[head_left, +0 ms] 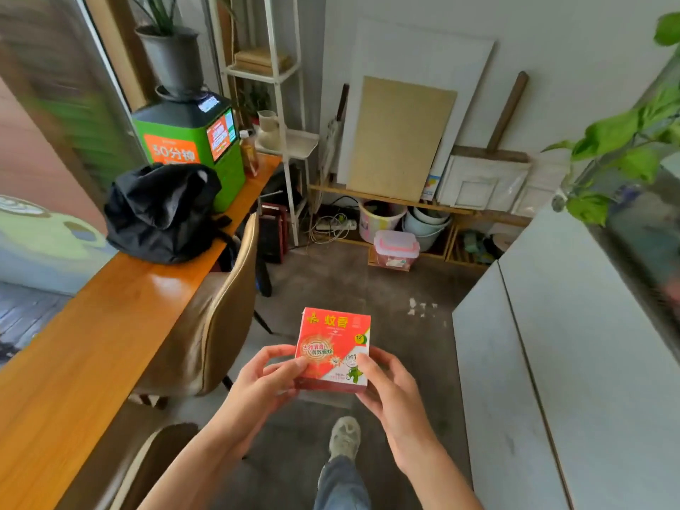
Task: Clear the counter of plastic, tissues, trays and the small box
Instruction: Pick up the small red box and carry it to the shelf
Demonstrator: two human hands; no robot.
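Observation:
A small red box (335, 344) with yellow lettering and a white corner is held flat in front of me, above the grey floor. My left hand (266, 380) grips its left edge with thumb on top. Gripping the right edge, my right hand (390, 392) has its thumb on the box's face. The orange wooden counter (84, 347) runs along the left, away from the box.
On the counter sit a black bag (162, 211) and a green machine (195, 145) with a potted plant on top. Two tan chairs (217, 311) stand by the counter. A white cabinet (574, 355) fills the right. Ahead, a low shelf holds buckets and a lidded plastic container (395, 250).

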